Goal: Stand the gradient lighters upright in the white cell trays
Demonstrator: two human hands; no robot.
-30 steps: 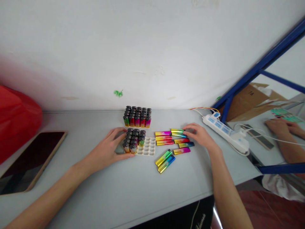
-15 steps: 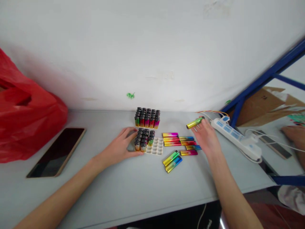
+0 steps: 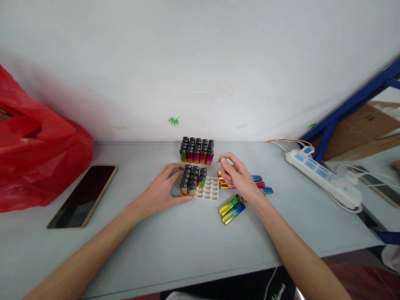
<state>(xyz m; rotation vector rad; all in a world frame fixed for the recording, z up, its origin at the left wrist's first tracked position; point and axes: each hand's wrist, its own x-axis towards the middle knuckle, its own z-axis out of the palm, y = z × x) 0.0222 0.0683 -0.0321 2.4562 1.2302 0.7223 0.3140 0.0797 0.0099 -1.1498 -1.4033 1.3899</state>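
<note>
**Two hands at a half-filled lighter tray**

The person's left hand [image 3: 162, 191] rests on the grey table [image 3: 175, 241] with its fingers curled loosely around the near-left corner of a white tray [image 3: 210, 189], touching the black-capped lighters [image 3: 193, 180] that stand upright in the tray's left half. The right half of the tray shows bare oval pockets.

The right hand [image 3: 238, 177] hovers just right of the tray, over a row of loose rainbow lighters [image 3: 261, 184] lying flat on the table. Its fingers are bent and drawn together near the thumb; from here I cannot tell whether it grips a lighter, as the hand hides what is under it. Only the blue and red ends of the row stick out to the right of the hand, and a gold end [image 3: 221, 180] peeks out at its left.

Two more lighters [image 3: 231, 207], yellow-green and blue, lie side by side at a slant, just in front of the right wrist.

Behind the tray, close to the wall, stands a full block of lighters [image 3: 197, 151], upright, caps up.

Farther left lie a dark phone [image 3: 83, 195] and a red plastic bag [image 3: 37, 154]. To the right a white power strip [image 3: 321, 178] lies near a blue frame [image 3: 350, 104].
</note>
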